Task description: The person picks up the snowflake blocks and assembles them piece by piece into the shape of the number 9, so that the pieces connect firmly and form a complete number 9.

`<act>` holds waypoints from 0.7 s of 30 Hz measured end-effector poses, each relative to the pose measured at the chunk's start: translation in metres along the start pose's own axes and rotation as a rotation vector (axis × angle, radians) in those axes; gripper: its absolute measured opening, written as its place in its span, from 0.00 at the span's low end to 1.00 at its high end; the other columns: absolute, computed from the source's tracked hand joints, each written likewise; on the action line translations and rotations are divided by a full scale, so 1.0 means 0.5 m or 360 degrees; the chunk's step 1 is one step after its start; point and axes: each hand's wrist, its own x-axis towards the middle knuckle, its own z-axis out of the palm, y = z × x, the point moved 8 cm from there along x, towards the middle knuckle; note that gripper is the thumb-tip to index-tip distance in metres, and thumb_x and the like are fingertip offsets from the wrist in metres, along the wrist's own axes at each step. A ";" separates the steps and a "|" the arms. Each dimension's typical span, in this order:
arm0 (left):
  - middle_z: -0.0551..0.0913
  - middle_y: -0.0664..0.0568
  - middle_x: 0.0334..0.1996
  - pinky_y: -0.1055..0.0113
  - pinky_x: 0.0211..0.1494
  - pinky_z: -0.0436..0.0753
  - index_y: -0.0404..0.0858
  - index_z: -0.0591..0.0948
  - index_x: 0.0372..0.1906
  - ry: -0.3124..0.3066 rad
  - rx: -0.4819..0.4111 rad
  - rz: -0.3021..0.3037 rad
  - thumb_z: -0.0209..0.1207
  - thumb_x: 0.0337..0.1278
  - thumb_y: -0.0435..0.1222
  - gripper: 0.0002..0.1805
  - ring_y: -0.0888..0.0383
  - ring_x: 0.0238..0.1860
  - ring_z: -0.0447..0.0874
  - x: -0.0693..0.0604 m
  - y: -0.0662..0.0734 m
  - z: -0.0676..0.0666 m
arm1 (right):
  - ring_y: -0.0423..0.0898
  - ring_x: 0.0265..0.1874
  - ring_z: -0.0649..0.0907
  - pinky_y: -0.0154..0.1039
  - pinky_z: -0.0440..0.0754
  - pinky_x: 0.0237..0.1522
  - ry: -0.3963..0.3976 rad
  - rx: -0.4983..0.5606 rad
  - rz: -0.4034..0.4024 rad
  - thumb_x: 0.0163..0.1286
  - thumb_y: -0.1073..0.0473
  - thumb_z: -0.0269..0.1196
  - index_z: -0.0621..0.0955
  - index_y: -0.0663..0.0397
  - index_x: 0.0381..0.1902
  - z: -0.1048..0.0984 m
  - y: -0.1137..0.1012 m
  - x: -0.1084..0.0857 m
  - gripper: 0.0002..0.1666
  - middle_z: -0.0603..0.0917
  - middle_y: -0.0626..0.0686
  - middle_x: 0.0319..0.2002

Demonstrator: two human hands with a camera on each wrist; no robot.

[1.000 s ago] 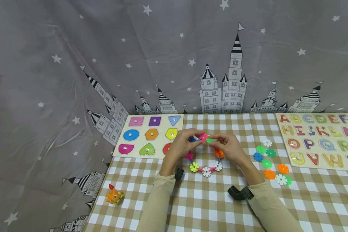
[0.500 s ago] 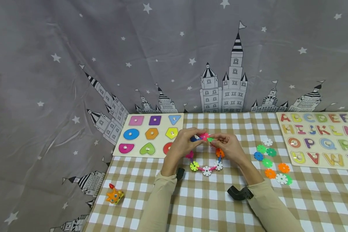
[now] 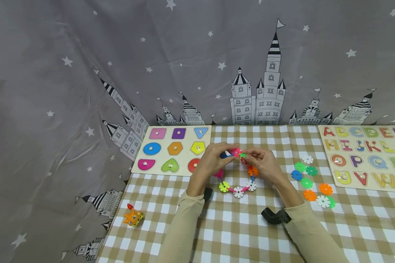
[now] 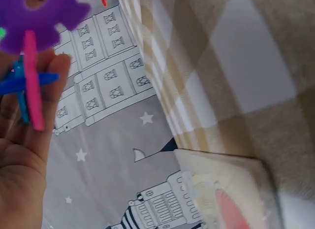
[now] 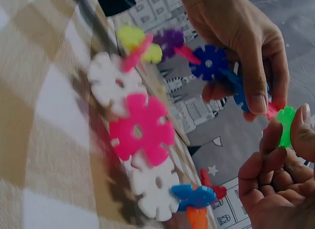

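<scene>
A loop-shaped chain of notched plastic flower discs (image 3: 238,192) hangs between the two hands, in white, yellow, pink, orange, blue and purple. My left hand (image 3: 212,160) pinches the chain's end near a pink disc (image 3: 236,152); in the right wrist view its thumb lies over a blue disc (image 5: 239,94). Between the thumb and fingers of my right hand (image 3: 266,165) is a green disc (image 5: 285,125), which meets the pink disc edge to edge. Whether these two are interlocked I cannot tell. A purple disc (image 4: 49,17) shows close up in the left wrist view.
Several loose discs (image 3: 306,183) lie right of the hands on the checked tablecloth (image 3: 237,233). A shape puzzle board (image 3: 162,157) is at the back left, an alphabet board (image 3: 368,164) at the right. An orange toy figure (image 3: 133,216) stands front left. A grey castle curtain (image 3: 184,54) hangs behind.
The head view has shifted slightly, so the scene sits a little further right and higher. Both hands stay close together on the pink and green discs, with only small finger movement.
</scene>
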 end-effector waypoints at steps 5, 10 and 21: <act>0.88 0.48 0.38 0.70 0.39 0.82 0.38 0.86 0.51 0.0000 -0.0093 -0.0039 0.71 0.50 0.33 0.19 0.56 0.34 0.84 -0.001 -0.010 0.002 | 0.40 0.33 0.84 0.28 0.81 0.41 -0.0056 0.0047 0.0014 0.72 0.63 0.59 0.79 0.74 0.52 -0.001 -0.002 0.000 0.17 0.87 0.50 0.34; 0.88 0.47 0.40 0.72 0.33 0.80 0.36 0.85 0.51 -0.0034 -0.0197 -0.0085 0.72 0.49 0.33 0.20 0.57 0.28 0.79 -0.010 -0.020 0.005 | 0.39 0.33 0.82 0.29 0.81 0.40 -0.0124 0.0030 -0.0001 0.72 0.63 0.59 0.80 0.74 0.50 0.001 -0.005 0.000 0.16 0.87 0.50 0.34; 0.89 0.45 0.41 0.72 0.31 0.79 0.33 0.87 0.46 0.0054 -0.0250 -0.0050 0.73 0.47 0.33 0.18 0.59 0.27 0.79 -0.004 -0.009 -0.003 | 0.39 0.32 0.82 0.30 0.82 0.38 -0.0131 0.0033 0.0010 0.72 0.64 0.59 0.79 0.74 0.52 0.003 -0.011 -0.004 0.17 0.86 0.53 0.34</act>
